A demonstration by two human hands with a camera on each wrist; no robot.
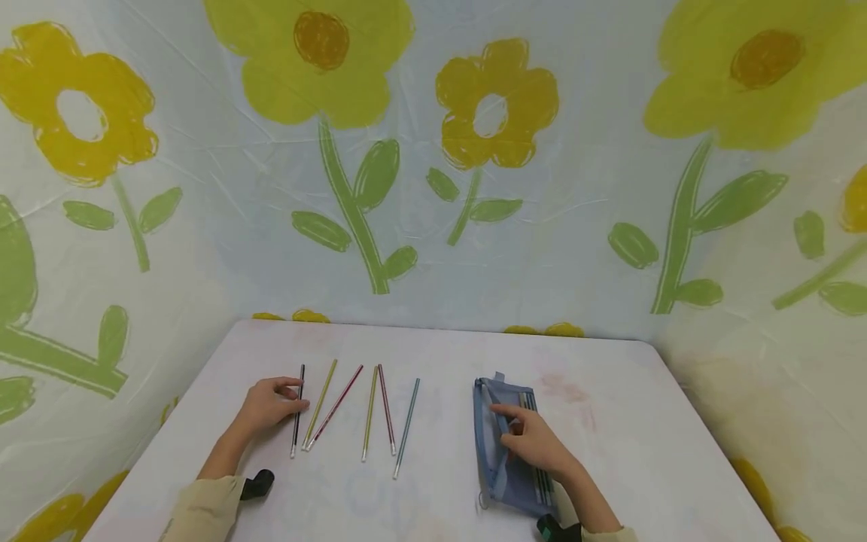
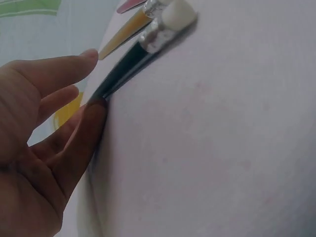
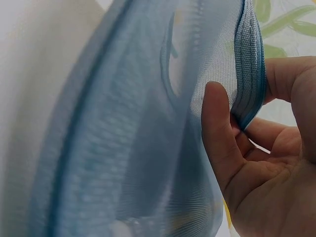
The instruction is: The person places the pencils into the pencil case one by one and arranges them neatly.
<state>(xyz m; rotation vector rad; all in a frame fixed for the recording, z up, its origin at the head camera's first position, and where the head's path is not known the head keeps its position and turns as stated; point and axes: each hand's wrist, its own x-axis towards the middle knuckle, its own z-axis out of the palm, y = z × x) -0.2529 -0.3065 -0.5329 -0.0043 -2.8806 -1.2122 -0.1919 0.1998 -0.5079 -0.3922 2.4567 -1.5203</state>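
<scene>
A black pencil (image 1: 296,429) with a white eraser lies on the table, its near end large in the left wrist view. My left hand (image 1: 269,403) is at its middle; one digit touches the pencil, another is held apart above it with a gap. On the right lies a blue mesh zip pouch (image 1: 515,482) with several pencils (image 1: 539,482) inside. My right hand (image 1: 538,444) pinches the pouch's zip edge (image 3: 249,64) between thumb and fingers, holding the opening apart.
Between the hands lie a yellow pencil (image 1: 321,403), a red pencil (image 1: 339,403), a second yellow pencil (image 1: 369,414), a second red pencil (image 1: 386,406) and a blue pencil (image 1: 406,429). The white table (image 1: 596,452) meets a flower-printed cloth (image 1: 542,271) behind.
</scene>
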